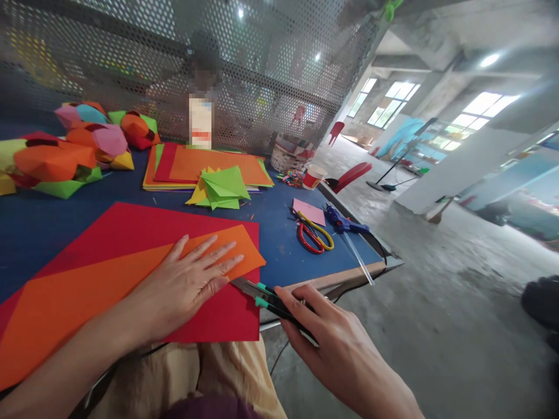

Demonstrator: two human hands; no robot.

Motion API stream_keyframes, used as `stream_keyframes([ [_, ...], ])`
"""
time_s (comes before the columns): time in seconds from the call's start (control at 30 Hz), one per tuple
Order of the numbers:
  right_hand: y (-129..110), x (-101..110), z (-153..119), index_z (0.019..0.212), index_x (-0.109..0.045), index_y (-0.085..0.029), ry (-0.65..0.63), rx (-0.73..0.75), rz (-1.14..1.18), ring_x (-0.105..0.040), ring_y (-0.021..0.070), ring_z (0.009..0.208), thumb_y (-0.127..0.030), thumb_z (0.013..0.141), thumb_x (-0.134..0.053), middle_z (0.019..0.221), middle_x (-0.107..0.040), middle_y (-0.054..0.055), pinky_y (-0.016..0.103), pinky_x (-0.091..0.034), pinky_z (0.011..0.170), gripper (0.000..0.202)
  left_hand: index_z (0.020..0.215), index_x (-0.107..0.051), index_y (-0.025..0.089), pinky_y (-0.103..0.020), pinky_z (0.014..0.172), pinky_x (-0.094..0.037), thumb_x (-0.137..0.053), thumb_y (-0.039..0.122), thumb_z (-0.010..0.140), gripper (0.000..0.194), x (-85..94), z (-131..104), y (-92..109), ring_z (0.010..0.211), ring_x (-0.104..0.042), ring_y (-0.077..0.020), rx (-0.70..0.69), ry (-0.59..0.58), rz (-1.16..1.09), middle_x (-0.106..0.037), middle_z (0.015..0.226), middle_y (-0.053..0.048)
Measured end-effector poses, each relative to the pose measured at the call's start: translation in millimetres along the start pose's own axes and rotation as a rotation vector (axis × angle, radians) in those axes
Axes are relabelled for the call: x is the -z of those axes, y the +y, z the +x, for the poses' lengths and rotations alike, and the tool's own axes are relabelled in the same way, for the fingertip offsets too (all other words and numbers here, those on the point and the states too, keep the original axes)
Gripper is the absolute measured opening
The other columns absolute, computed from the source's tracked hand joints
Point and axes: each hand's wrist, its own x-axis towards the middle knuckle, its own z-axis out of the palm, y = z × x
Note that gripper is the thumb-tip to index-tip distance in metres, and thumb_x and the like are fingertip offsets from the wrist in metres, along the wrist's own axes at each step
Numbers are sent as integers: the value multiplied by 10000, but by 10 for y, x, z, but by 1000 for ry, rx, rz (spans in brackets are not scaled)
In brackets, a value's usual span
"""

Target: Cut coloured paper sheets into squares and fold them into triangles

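My left hand lies flat with fingers spread on a folded orange sheet of paper. Beneath the orange paper is a larger red sheet, which reaches over the table's near edge. In my right hand is a utility knife with a black and green body. Its blade points left and meets the lower edge of the orange paper, close to my left thumb. Part of the knife's handle is hidden by my right fingers.
Scissors, a pink paper and a blue glue gun lie at right. Behind are green paper squares, stacked coloured sheets, a paper cup and a basket. Folded paper shapes sit at left, before a perforated metal panel.
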Motion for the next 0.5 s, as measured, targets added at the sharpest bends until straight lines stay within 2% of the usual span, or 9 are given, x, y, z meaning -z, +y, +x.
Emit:
stream_keyframes([
  [0.23,-24,16,47,1412,-576,-210,4,22,-3,-750,221,857,-223,1043,-491,1211,-687,107,362,-650,690,379,1567,-287,510,-676,1254,-88,-231,589,1076,500,-18,6,-9,1594,-213,-285,16,-5,-6,-307,1679,84],
  [0.4,-23,13,57,1413,-574,-205,8,35,19,-751,219,912,-222,1042,-498,1230,-687,107,351,-652,723,379,1568,-272,521,-654,1265,-75,-237,599,1075,500,-43,0,-20,1592,-221,-274,18,15,-30,-314,1678,97],
  [0.5,-29,1,56,1406,-581,-201,12,38,3,-752,226,870,-234,1049,-478,1207,-691,108,367,-652,675,373,1557,-290,531,-648,1269,-67,-242,628,1064,505,-31,-5,-16,1593,-218,-274,22,8,-40,-325,1671,112],
])
